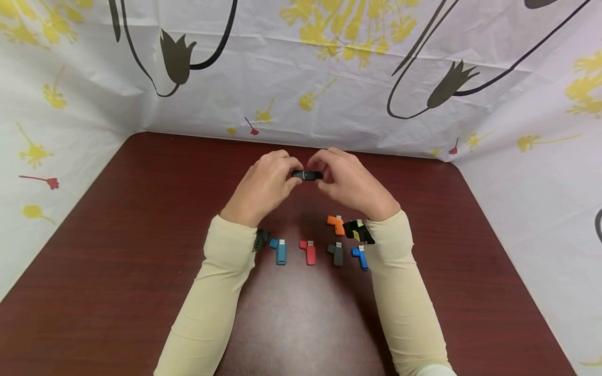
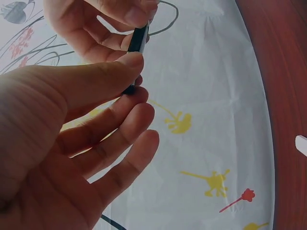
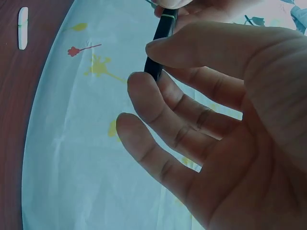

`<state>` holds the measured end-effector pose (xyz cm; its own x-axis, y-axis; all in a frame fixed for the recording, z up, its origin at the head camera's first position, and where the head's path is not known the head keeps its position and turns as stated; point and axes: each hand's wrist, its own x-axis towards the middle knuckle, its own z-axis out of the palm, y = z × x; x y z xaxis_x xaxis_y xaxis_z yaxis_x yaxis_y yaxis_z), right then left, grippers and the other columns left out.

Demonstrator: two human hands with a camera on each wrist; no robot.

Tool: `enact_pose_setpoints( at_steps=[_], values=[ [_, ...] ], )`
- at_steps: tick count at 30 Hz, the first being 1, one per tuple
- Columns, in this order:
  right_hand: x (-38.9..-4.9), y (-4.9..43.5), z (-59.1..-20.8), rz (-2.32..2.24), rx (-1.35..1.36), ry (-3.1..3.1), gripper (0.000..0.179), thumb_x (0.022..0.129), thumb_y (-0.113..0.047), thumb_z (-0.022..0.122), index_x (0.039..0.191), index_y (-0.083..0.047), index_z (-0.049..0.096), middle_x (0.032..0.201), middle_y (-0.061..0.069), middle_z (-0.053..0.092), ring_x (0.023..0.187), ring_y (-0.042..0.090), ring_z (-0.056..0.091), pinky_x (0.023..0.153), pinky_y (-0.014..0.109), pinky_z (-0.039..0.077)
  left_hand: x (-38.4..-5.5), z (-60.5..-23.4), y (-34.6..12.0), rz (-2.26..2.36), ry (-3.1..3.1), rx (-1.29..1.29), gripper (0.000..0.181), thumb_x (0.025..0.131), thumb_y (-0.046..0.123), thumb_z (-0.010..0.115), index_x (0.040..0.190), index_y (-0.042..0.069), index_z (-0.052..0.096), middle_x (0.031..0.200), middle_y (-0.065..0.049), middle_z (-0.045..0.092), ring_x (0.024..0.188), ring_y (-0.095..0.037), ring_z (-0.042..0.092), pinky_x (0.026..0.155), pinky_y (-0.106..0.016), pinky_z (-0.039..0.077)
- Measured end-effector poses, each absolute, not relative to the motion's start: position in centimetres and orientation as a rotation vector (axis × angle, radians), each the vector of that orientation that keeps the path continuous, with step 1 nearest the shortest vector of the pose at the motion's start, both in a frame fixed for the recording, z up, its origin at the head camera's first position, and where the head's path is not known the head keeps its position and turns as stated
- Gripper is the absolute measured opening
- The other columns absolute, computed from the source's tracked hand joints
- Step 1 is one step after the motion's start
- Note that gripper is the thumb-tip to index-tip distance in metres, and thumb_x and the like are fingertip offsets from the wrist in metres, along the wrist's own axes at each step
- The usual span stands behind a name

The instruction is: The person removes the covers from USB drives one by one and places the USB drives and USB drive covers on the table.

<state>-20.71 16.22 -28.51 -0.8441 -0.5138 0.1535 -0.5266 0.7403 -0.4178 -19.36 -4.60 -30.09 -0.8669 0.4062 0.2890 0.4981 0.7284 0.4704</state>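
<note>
A black USB flash drive [image 1: 308, 175] with a thin light line around it is held up level between both hands, above the far part of the table. My left hand [image 1: 269, 180] pinches one end between thumb and fingers. At the opposite end my right hand [image 1: 350, 180] does the same. The left wrist view has the drive [image 2: 138, 40] tilted, with fingertips covering part of it. From the right wrist, the drive [image 3: 164, 31] shows its light line near the left fingers. Whether a cap and body are joined at that line, I cannot tell.
Nearer me on the dark red table [image 1: 141, 250] lie uncapped flash drives beside their caps: teal [image 1: 281, 253], red [image 1: 311, 254], dark grey [image 1: 338, 255], blue [image 1: 363, 259] and orange [image 1: 339, 226]. A white stick-shaped thing [image 3: 23, 28] lies on the table. Patterned white cloth [image 1: 282, 68] surrounds the table.
</note>
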Motion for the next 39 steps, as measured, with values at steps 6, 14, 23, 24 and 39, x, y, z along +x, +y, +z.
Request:
enact_pose_setpoints(
  at_steps=[6,14,23,24,39],
  values=[
    [-20.7,16.1,-28.7,0.691,0.890,-2.854,0.026,0.095,-0.010,0.084,0.119,-0.007,0.075,0.111,0.009,0.068,0.091,0.023,0.063,0.082,0.037,0.054,-19.3,-30.1,-4.8,-0.820,-2.723,-0.751,0.023,0.100,0.013,0.079,0.121,0.004,0.080,0.113,-0.011,0.072,0.099,-0.027,0.064,0.089,-0.039,0.059],
    [-20.9,16.6,-28.6,0.676,0.874,-2.842,0.021,0.096,-0.011,0.083,0.116,-0.008,0.077,0.108,0.008,0.068,0.091,0.022,0.063,0.082,0.037,0.054,-19.4,-30.2,-4.6,-0.846,-2.710,-0.761,0.024,0.100,0.014,0.079,0.122,0.004,0.080,0.115,-0.011,0.073,0.099,-0.025,0.066,0.089,-0.037,0.060],
    [-20.9,16.9,-28.4,0.679,0.870,-2.848,0.021,0.096,-0.013,0.084,0.115,-0.011,0.077,0.109,0.005,0.069,0.092,0.020,0.064,0.082,0.037,0.054,-19.2,-30.1,-4.5,-0.864,-2.706,-0.758,0.025,0.100,0.014,0.080,0.123,0.005,0.080,0.116,-0.010,0.073,0.098,-0.024,0.068,0.088,-0.035,0.061],
    [-20.9,16.9,-28.4,0.682,0.870,-2.848,0.021,0.095,-0.013,0.084,0.115,-0.011,0.077,0.109,0.005,0.069,0.092,0.020,0.064,0.082,0.037,0.054,-19.2,-30.1,-4.5,-0.866,-2.705,-0.757,0.025,0.100,0.014,0.080,0.123,0.005,0.080,0.115,-0.010,0.073,0.098,-0.024,0.069,0.088,-0.035,0.061],
    [-20.8,17.2,-28.4,0.682,0.884,-2.848,0.021,0.096,-0.013,0.084,0.115,-0.010,0.076,0.108,0.006,0.069,0.092,0.020,0.064,0.082,0.037,0.054,-19.2,-30.1,-4.6,-0.891,-2.684,-0.770,0.023,0.100,0.013,0.079,0.121,0.004,0.081,0.114,-0.010,0.073,0.097,-0.023,0.070,0.085,-0.034,0.061]
  ],
)
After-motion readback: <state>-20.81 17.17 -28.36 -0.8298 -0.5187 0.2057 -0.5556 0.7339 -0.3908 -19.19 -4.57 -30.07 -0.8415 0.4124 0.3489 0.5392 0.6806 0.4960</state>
